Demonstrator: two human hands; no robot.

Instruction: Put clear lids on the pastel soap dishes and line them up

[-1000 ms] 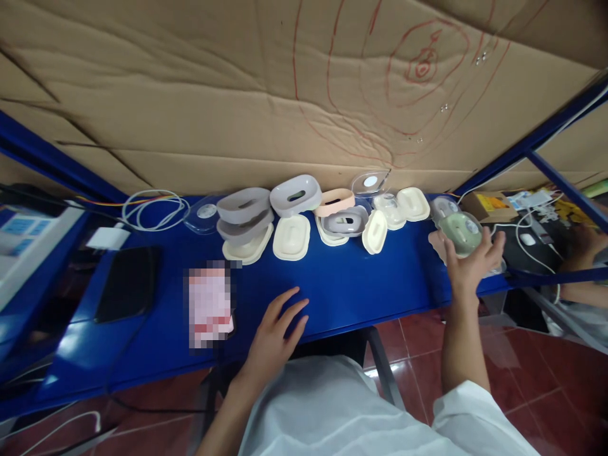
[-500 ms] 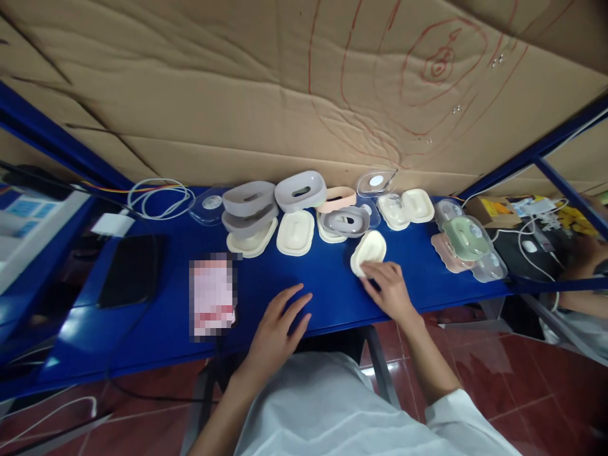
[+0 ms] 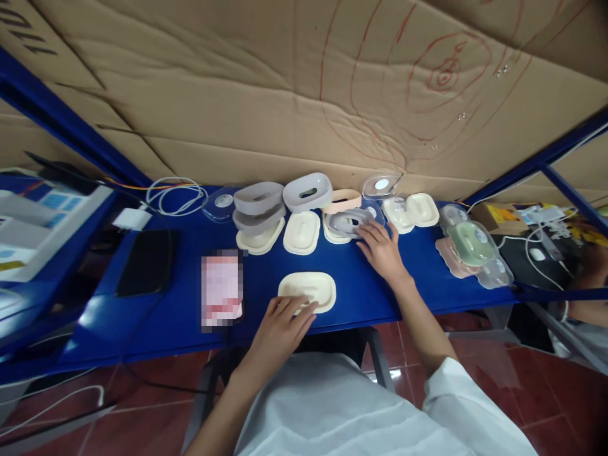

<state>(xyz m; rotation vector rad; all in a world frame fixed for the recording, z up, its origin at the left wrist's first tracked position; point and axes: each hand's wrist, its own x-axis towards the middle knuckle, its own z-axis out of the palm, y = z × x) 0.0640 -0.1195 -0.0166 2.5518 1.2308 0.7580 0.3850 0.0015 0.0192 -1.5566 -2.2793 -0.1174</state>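
Observation:
A cream oval tray-like piece [image 3: 325, 285] lies flat near the front edge of the blue table. The fingers of my left hand [image 3: 281, 323] rest stretched out over its near rim. My right hand [image 3: 384, 250] has its fingertips and thumb on the right end of a grey oval piece [image 3: 342, 223] with a slot in its middle, which tilts a little and looks slightly blurred. Under that grey piece, another cream piece [image 3: 332, 237] is partly hidden. Behind stands a peach piece [image 3: 346, 200] with a slot. One more cream piece [image 3: 302, 233] sits to the left.
Stacked grey slotted pieces [image 3: 259, 197] and clear lids [image 3: 221, 204] stand at the back left. Two cream pieces [image 3: 422, 210] and a green lidded piece [image 3: 470, 244] are to the right. A blurred-out pink item [image 3: 221, 288] and a black tablet-like object [image 3: 146, 263] lie left.
The cream piece has gone from my right hand to the front of the table, under my left fingers. My right hand has reached farther back to the grey slotted piece.

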